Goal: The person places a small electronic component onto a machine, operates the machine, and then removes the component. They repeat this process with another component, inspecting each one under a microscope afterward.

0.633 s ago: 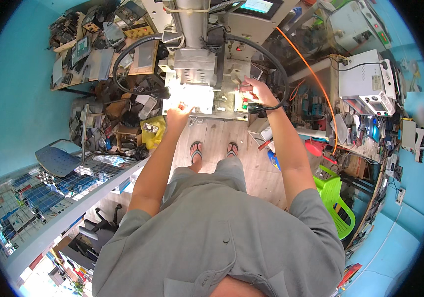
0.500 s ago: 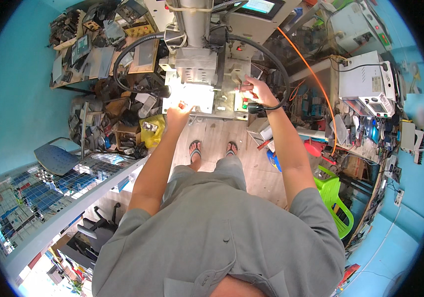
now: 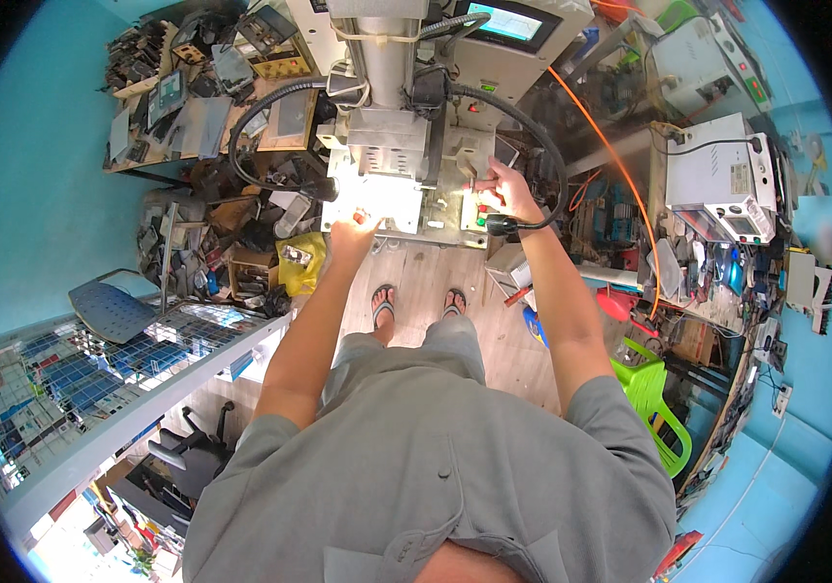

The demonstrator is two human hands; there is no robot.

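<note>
Both my hands are at a bench press machine with a metal column and a pale head block [image 3: 387,144]. Under the head, strong lamp light whitens the work plate [image 3: 398,206]. My left hand [image 3: 354,235] rests at the plate's front edge, fingers curled together; glare hides what they hold, if anything. On the right side of the base, my right hand [image 3: 511,194] has its fingers bent close together by a small metal fitting [image 3: 469,183]. What they grip there is too small to make out. Coloured buttons [image 3: 481,216] sit just beside that hand.
Two black gooseneck lamps [image 3: 321,188] [image 3: 503,225] arch around the machine. A lit screen [image 3: 505,24] stands behind. Cluttered shelves flank both sides, with a white boxy instrument [image 3: 717,175] and an orange hose [image 3: 620,160] at right. A green plastic chair [image 3: 664,418] stands near my right elbow.
The whole view has shifted slightly. My right hand's fingers have changed their bend beside the fitting. My left hand stays at the plate's front edge.
</note>
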